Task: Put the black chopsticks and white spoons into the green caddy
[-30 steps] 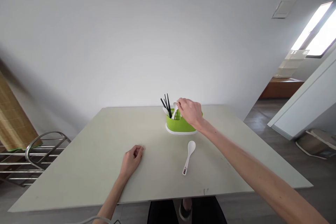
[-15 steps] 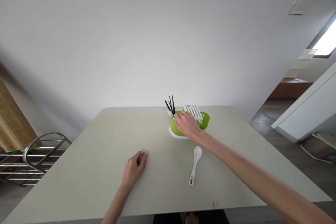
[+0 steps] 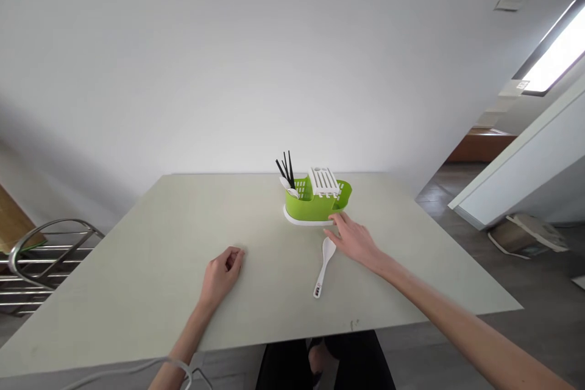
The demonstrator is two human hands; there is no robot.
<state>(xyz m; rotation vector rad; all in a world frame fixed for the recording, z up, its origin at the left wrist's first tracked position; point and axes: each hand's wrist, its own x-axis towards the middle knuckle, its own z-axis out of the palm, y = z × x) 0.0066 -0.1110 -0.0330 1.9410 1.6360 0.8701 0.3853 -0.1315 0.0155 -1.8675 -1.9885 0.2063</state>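
My right hand (image 3: 354, 239) is open, thumb and fingers apart, just in front of the cutlery holder and over the bowl end of a white rice spoon (image 3: 322, 269). The spoon lies on the table, its handle toward me. The green cutlery holder (image 3: 308, 208) has a white base and a white slotted rack (image 3: 325, 181) on top. Black chopsticks (image 3: 289, 172) and white spoons (image 3: 292, 193) stand in its left compartment. My left hand (image 3: 220, 275) rests on the table to the left, its fingers curled closed with nothing seen in them.
The pale table (image 3: 137, 292) meets a white wall (image 3: 256, 85) at its far edge. On the left stands a metal rack (image 3: 50, 250). A grey cable (image 3: 128, 370) crosses near my left forearm. A box-like bin (image 3: 525, 237) is on the floor at right.
My right hand has left the cutlery holder's left compartment and moved down and right, toward the rice spoon on the table. The view has shifted a little; my left hand stays on the table.
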